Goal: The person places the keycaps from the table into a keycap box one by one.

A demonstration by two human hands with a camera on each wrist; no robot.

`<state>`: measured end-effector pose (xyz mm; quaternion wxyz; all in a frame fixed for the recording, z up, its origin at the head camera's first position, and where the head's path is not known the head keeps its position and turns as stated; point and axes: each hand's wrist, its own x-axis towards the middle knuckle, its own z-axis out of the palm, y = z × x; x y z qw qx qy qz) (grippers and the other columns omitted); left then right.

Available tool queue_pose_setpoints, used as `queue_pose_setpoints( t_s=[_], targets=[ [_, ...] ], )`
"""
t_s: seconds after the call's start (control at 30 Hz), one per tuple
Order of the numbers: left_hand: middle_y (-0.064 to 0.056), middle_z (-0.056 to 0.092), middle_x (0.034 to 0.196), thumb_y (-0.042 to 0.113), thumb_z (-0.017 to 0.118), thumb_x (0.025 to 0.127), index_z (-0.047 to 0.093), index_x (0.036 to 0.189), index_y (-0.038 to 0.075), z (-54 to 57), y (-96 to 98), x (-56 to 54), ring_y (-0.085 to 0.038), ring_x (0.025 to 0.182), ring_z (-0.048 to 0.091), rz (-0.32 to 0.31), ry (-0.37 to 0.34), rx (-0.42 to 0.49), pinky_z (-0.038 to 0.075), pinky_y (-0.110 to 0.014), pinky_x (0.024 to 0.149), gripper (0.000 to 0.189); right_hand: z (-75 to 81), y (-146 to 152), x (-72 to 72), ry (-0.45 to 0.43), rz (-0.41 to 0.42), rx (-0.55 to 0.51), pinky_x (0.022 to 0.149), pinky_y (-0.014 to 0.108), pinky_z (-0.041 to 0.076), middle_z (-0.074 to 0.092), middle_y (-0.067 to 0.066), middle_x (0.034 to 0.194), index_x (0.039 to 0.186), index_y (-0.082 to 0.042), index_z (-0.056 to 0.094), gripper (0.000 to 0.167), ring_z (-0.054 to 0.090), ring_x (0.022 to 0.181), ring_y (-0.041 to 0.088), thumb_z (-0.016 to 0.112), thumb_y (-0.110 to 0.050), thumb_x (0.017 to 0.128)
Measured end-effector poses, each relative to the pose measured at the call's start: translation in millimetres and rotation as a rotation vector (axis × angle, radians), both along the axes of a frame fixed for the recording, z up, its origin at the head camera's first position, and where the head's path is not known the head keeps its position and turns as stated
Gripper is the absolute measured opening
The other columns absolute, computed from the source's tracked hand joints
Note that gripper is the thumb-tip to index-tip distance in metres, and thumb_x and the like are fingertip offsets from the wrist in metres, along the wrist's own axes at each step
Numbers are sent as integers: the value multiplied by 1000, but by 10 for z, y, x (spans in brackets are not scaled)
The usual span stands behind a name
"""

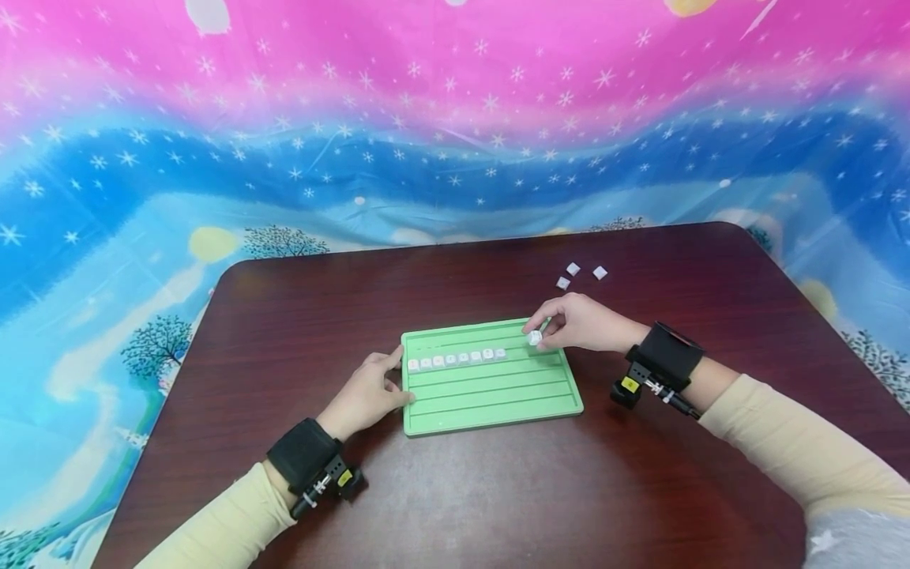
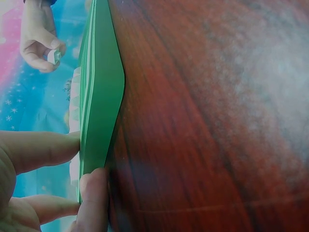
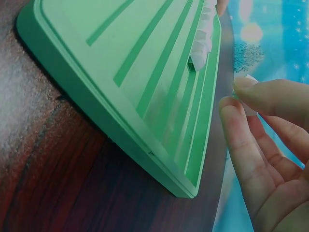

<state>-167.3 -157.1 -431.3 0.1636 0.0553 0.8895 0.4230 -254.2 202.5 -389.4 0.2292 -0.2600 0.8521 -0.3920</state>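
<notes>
A shallow green board [image 1: 490, 399] with parallel grooves lies on the table. Along one of its upper grooves, from the left side, runs a row of small white keycaps [image 1: 451, 359] with faint marks on top. My left hand [image 1: 366, 395] grips the board's left edge, fingertips against rim and side wall in the left wrist view. Above the board's upper right part, my right hand [image 1: 583, 322] pinches a single white keycap [image 1: 535, 338] between thumb and fingers. In the right wrist view the thumb and fingertips partly hide that keycap [image 3: 251, 108], which is held apart from the row's end.
Beyond the right hand lie three loose white keycaps [image 1: 573, 269] on the dark wooden table [image 1: 455, 490]. A pink and blue snowflake cloth [image 1: 455, 118] hangs behind the table's far edge. Each wrist wears a black strap with a small camera.
</notes>
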Motion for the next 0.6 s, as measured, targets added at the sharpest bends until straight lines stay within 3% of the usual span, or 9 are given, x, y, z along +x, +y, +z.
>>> queue_pose_setpoints(
  t_s=[0.27,0.6],
  targets=[
    [-25,46,136,4,75,93,24,160,-2,-3,-12,-10,-16,77,56,-6,5,-2,47,-32,69,84,-27,-48,-21,23,30,17,83,36,56,67,13,122,120,0,75,28,68,95,20,76,-4,92],
    [-25,46,133,4,75,93,25,159,-2,11,-17,-19,-16,77,56,-8,-8,-5,47,-32,70,83,-55,-146,-34,64,39,56,79,36,56,73,9,113,114,-2,77,25,69,90,18,77,-2,89]
  ],
)
